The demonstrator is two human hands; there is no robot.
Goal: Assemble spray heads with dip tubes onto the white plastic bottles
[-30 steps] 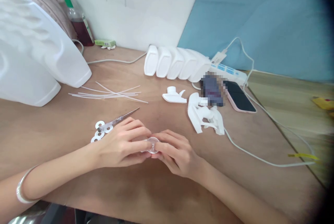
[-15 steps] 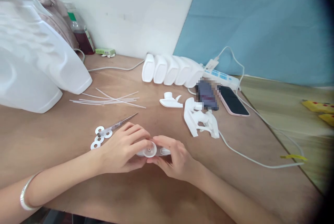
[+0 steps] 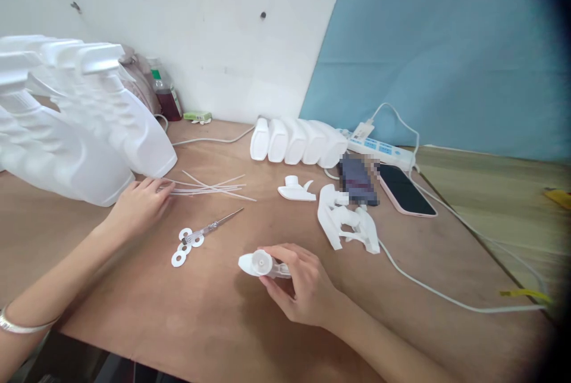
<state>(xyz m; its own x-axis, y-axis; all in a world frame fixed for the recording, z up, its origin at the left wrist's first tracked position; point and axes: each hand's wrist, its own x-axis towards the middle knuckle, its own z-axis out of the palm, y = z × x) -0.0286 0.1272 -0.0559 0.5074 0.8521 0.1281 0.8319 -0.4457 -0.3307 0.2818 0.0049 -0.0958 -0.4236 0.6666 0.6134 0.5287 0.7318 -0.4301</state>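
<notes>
My right hand (image 3: 303, 282) grips a white spray trigger head (image 3: 250, 264), whose round collar faces up towards me. At the left end of several thin plastic tubes (image 3: 214, 189) on the table, my left hand (image 3: 145, 201) has its fingers closed on a tube's end; the fingertips are partly hidden. Between the hands lies a screwdriver (image 3: 212, 229) with a clear handle, resting on several white ring washers (image 3: 179, 259). Another spray trigger head (image 3: 297, 191) sits beyond my right hand, and more white trigger heads (image 3: 330, 222) lie together to its right.
Large white plastic bottles (image 3: 147, 139) lie at the left. Smaller white bottles (image 3: 295, 144) are lined up at the back by a power strip (image 3: 379, 148). A phone (image 3: 405, 190) and a white cable (image 3: 428, 288) occupy the right. A bottle of dark liquid (image 3: 168, 100) stands by the wall.
My left hand has left the spray trigger head and moved left to the thin tubes. My right hand keeps hold of the head. The view has tilted up a little.
</notes>
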